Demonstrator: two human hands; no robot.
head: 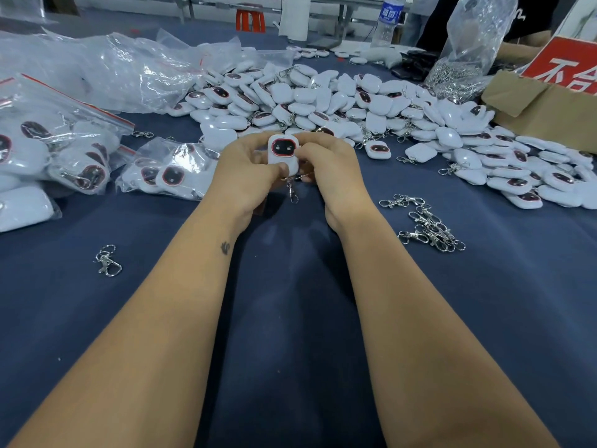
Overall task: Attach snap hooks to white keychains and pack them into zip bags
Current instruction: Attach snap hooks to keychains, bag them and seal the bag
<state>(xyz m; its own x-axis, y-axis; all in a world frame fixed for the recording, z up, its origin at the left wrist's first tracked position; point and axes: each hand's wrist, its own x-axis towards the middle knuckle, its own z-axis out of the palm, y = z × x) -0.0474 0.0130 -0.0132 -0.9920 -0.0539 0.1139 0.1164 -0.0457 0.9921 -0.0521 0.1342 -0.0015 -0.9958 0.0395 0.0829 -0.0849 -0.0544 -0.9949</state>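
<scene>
**Hook Meets Keychain Over a Crowded Counter**

Dark blue cloth covers the counter [290, 318], and nearly all of its far half is buried under a sprawling heap of white keychains [339, 101], some face up with their dark, red-rimmed windows showing, some face down.

Both hands are raised together at the middle of the view — the left hand [245, 171] and the right hand [326, 169] close side by side, each with fingers and thumb curled round the same white keychain [282, 151]. It is held upright, window facing the camera. A snap hook [293, 190] hangs from its lower end, dangling between the two wrists; whether its ring is fully through the keychain's loop cannot be told, as the fingers cover the joint.

Loose snap hooks [426, 221] lie in a small tangle on the cloth to the right of the right forearm, and a single hook [108, 260] lies well apart on the left. Filled zip bags [168, 173] sit just left of the left hand, with more packed bags [48, 150] stacked at the left edge — red seal strips visible along their tops.

Further back, crumpled clear plastic [97, 63] lies on the left, a clear sack of metal hooks [465, 59] stands at the right, beside a cardboard box [542, 105], and a water bottle [387, 21] stands at the far edge.
</scene>
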